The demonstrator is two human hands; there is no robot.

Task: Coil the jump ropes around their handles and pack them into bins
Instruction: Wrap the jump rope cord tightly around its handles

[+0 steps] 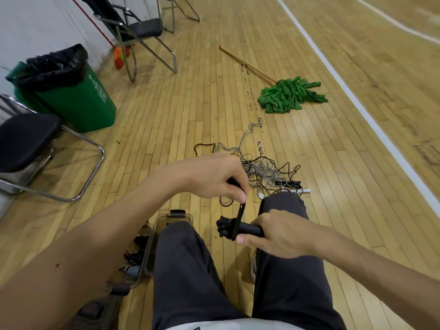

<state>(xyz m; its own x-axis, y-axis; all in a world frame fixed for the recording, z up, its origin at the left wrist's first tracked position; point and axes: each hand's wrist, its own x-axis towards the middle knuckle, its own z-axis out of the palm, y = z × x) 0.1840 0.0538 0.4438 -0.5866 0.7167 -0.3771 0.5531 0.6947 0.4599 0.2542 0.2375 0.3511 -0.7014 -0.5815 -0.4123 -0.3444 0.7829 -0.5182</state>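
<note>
Black rope [240, 211] in both your hands
Your right hand [281, 234] grips the handles [248, 228] between your knees. Your left hand [212, 177] pinches the rope just above. A bin [152, 244] sits beside your left leg.

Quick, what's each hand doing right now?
Left hand: pinching the black rope.
Right hand: gripping the black handles.

Three chrome-framed, black-seated folding chairs [26, 136] are standing. One green plastic rubbish bin [78, 103], one green cloth mop [290, 94] on a wooden pole and one red-handled broom [119, 55] are showing. Two clear plastic bins [162, 219] are sitting together. Black and grey loose ropes [262, 167] are lying tangled, number unreadable. Two hands, left hand [209, 177] and right hand [281, 232], are holding one black jump rope [250, 229].
</note>
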